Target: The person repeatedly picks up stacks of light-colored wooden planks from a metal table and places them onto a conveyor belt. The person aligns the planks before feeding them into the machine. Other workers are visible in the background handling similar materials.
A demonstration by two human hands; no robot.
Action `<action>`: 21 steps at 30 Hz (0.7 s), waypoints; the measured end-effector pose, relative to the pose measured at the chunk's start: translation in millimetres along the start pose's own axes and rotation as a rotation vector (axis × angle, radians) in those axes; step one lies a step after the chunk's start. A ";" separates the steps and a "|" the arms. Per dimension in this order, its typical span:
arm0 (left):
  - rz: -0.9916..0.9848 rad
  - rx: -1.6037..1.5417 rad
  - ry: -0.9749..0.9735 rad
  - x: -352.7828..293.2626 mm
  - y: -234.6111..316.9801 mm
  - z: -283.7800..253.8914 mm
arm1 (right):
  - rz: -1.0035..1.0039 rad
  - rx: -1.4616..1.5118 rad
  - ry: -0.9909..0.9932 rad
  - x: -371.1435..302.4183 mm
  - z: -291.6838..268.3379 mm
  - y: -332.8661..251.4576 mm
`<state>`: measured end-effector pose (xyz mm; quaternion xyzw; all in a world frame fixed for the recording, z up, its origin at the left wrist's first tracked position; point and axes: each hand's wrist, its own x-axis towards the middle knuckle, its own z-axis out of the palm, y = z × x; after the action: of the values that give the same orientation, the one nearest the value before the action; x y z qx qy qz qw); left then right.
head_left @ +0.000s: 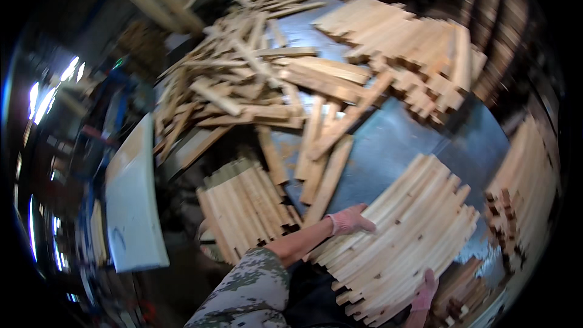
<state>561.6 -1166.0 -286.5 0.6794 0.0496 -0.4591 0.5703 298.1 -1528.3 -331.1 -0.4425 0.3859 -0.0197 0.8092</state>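
A layer of pale wooden strips (401, 231), laid side by side with uneven ends, slants across the near right in front of me. My left hand (349, 220), in a pink glove, grips its left edge with the thumb over the top. On the opposite, near-right edge is my right hand (425, 291), also pink-gloved, its thumb showing and its other fingers mostly hidden by the wood. The strips lie between my two hands, over the edge of a blue-grey metal table (395, 140). A camouflage sleeve covers my left forearm.
Loose wooden sticks (243, 73) heap up on the table's far left. A stacked batch of strips (388, 36) sits at the far right. Other stacks stand left of my arm (243, 206) and at the right edge (525, 188). A pale panel (133, 206) leans at left.
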 end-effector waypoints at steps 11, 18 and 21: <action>0.226 -0.430 0.350 -284.2 -45.1 -89.2 | -0.114 -0.299 -0.397 -58.5 195.7 -24.7; 0.460 -0.802 0.717 -519.3 -193.2 -130.6 | -0.023 -0.405 -0.922 -210.4 396.7 50.3; 0.466 -0.798 0.883 -631.0 -265.3 -147.7 | -0.045 -0.469 -1.034 -305.8 463.7 114.5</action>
<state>126.7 -665.5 -61.4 0.5329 0.2980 0.0538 0.7901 345.9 -1019.5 -85.3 -0.5705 -0.0761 0.2685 0.7725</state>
